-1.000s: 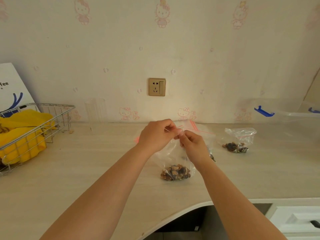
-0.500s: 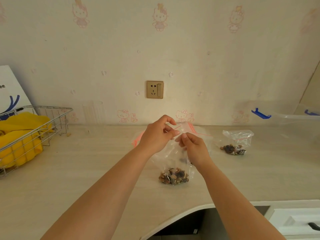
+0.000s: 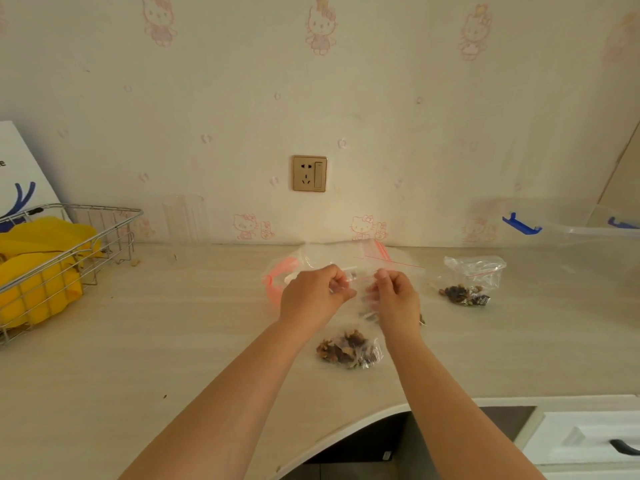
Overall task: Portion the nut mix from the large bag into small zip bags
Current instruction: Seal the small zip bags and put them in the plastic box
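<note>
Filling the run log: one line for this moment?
both hands pinch small zip bag top | nuts inside | second filled bag right

The wire basket (image 3: 69, 244) is running off the left edge; both hands' fingertips are blurring against the small zip bag (image 3: 349, 341)

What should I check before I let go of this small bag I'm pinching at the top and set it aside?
1. Both hands on the zip strip: ok. The left hand and right hand pinch the red-lined top of the small zip bag.
2. Seal closed along its whole width: cannot tell, the fingers cover the ends.
3. Nuts settled at the bottom, clear of the zip: ok.
4. Bag resting on the counter: ok, its lower end lies there.
5. Room to set it down by the finished bag: ok, bare counter lies between them.
6. Spare empty bags within reach behind the hands: ok.
</note>
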